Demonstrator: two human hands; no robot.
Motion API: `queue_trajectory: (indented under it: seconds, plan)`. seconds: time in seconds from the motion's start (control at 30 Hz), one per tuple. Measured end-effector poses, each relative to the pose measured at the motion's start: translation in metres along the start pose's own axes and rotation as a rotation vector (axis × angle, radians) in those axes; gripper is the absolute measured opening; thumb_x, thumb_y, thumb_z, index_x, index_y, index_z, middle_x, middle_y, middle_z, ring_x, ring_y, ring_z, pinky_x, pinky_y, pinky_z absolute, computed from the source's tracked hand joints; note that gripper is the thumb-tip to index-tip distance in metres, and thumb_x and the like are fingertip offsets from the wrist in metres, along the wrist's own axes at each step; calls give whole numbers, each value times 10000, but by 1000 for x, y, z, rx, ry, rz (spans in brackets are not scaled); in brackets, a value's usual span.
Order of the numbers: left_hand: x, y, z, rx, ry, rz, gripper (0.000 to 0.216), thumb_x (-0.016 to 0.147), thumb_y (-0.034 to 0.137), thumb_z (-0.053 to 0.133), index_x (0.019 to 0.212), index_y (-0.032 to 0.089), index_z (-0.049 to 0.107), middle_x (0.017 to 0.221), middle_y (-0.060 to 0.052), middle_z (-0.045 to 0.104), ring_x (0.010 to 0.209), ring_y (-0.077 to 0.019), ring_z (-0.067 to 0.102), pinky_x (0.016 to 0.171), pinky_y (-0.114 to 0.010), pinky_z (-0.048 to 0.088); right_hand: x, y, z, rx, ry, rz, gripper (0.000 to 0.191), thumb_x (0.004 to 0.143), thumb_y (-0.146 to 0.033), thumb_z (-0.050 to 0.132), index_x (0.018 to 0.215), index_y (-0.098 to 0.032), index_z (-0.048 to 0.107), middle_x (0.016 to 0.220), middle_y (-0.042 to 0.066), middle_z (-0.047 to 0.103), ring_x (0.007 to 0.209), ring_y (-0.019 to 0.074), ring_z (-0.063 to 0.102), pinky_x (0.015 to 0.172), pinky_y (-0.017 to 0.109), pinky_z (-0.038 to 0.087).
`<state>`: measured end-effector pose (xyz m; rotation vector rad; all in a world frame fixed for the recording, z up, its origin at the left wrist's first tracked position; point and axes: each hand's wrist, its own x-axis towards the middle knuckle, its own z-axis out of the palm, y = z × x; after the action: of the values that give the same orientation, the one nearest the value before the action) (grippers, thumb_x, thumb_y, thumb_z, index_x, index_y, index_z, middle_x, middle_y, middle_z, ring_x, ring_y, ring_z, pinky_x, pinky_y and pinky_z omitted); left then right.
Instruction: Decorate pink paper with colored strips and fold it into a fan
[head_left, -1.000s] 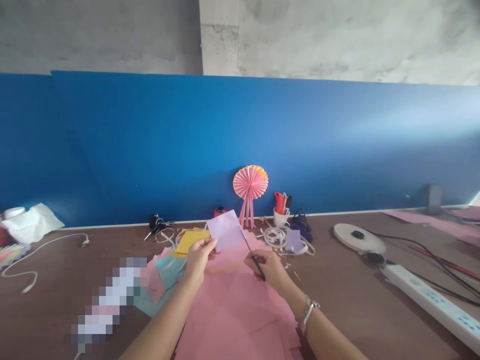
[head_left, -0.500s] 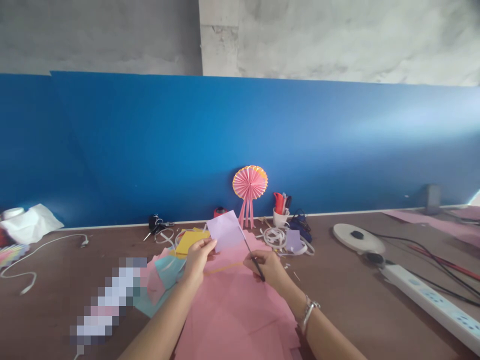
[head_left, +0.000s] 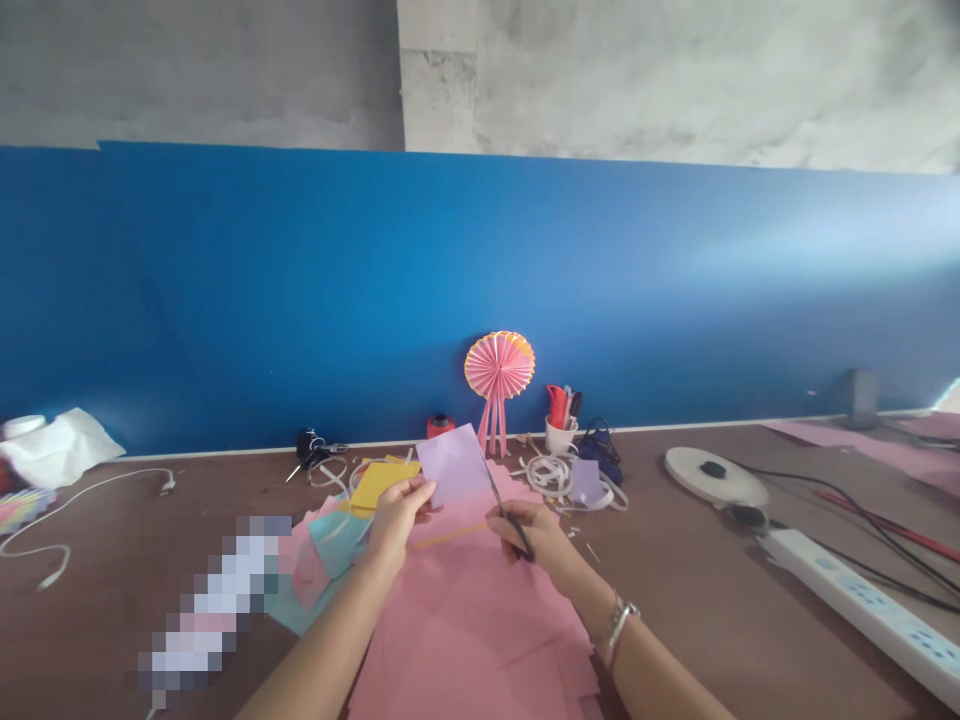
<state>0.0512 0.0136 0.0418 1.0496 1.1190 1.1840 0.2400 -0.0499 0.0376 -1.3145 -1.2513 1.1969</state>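
One pink sheet (head_left: pixel 465 620) lies nearest, at 6 o'clock; above it the left hand (head_left: pixel 397 512) pinches the lilac paper (head_left: pixel 454 465) by its 7 o'clock corner, the right hand (head_left: pixel 534 532) closed around the scissors (head_left: pixel 504 508) at its 3 o'clock edge, so I would hold the paper taut

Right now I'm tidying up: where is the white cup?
In the head view the white cup stands right of centre at the table's far edge, against the blue board, just right of the pink paper fan.
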Motion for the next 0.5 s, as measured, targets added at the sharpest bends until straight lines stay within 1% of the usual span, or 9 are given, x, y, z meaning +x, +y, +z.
queue_trajectory:
  seconds: [0.23,0.4,0.5]
  plan:
    - [-3,-1,3,18,-68,-23,244,562,359,689,620,144,590,557,12,585,541,-132,624,501,-188,409,4,6,1,-22,73,19,430,612,-461,687,845,-104,632,420,-37,529,393,78,453,406,194,316]
    - [-5,-2,4,30,-101,-42,236,569,345,694,628,145,584,544,20,580,539,-132,628,495,-181,393,4,6,0,-97,118,25,456,632,-465,666,906,-103,625,441,-34,536,403,85,454,360,183,299]
    - [-6,-2,4,32,-122,-56,232,570,335,699,645,144,591,558,10,597,549,-144,636,495,-188,396,5,8,-1,-108,124,17,435,647,-463,652,892,-105,625,444,-32,532,401,83,440,343,179,290]
